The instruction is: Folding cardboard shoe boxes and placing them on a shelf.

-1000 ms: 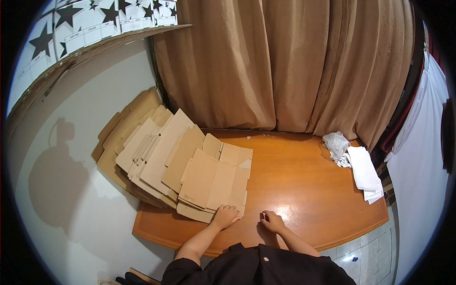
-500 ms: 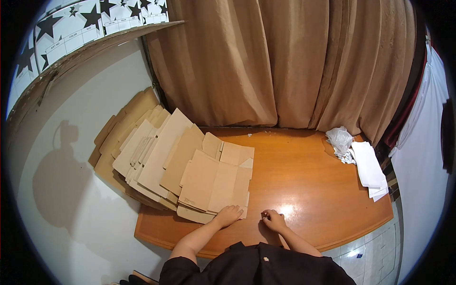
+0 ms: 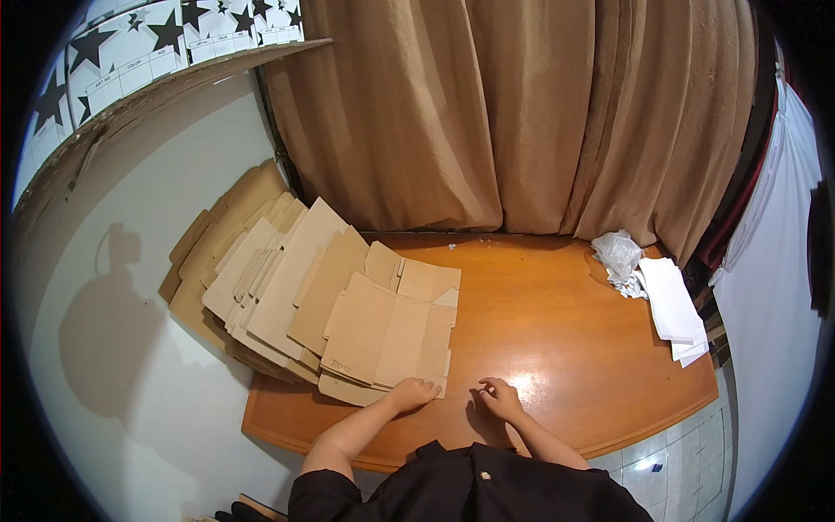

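Left hand [image 3: 413, 393] stays flat, fingers released, on the near edge of the top flattened cardboard box [image 3: 387, 335], left of centre on the worktop [image 3: 557, 348]. Right hand [image 3: 500, 398], fingers loosely curled, holding nothing, has shifted little.

both forearms come up from the lower edge, bare below dark sleeves. the left hand [image 3: 412, 394] lies palm down, fingers flat. the right hand [image 3: 500, 398] sits just beside it, fingers curled loosely inward.
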A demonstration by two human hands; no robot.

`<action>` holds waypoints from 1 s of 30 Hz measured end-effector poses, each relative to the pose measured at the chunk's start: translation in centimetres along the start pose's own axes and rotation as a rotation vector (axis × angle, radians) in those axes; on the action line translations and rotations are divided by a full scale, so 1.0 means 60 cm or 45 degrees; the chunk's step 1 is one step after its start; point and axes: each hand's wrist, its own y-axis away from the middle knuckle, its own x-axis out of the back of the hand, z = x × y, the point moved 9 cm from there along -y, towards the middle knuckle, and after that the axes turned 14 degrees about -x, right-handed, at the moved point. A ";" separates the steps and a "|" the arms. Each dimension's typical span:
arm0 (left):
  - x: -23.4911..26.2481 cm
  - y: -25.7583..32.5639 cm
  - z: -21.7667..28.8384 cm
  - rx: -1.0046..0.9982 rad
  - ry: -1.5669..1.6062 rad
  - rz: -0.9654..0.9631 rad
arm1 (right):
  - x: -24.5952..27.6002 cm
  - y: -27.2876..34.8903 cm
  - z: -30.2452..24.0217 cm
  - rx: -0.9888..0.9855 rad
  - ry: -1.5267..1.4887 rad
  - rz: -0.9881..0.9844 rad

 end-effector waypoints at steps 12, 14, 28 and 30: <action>-0.047 0.068 -0.052 0.206 0.077 -0.422 | 0.002 -0.008 0.010 -0.100 -0.105 -0.027; -0.047 0.072 -0.040 0.181 -0.015 -0.310 | 0.004 -0.010 0.004 -0.077 -0.125 -0.016; 0.394 0.191 -0.091 0.961 -0.427 1.284 | 0.082 -0.019 0.004 -0.132 -0.520 0.188; 0.442 0.232 -0.090 1.211 -0.174 1.615 | 0.113 -0.040 0.042 -0.151 -0.689 0.234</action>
